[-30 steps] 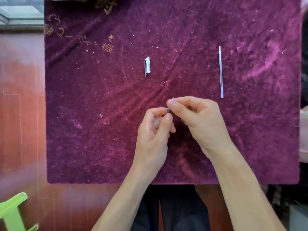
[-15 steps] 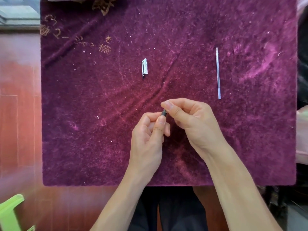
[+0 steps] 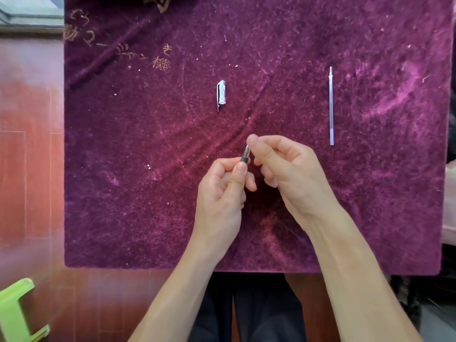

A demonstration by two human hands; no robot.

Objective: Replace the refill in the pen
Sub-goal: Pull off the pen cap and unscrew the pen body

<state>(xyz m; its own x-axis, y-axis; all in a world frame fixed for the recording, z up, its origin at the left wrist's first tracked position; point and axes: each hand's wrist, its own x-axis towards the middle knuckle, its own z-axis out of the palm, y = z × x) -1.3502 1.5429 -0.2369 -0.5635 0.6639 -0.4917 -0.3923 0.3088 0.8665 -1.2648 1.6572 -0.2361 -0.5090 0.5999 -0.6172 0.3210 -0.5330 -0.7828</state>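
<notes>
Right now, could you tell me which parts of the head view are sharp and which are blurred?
Head view: the purple velvet cloth, clear plastic pen cap and thin clear refill are sharp; the left red-brown floor and green plastic stool smear.

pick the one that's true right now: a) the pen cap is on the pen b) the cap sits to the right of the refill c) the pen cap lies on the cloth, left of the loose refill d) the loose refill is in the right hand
c: the clear pen cap lies alone on the purple cloth, with the loose refill lying farther right, while the left hand and right hand hold the pen between them.
</notes>
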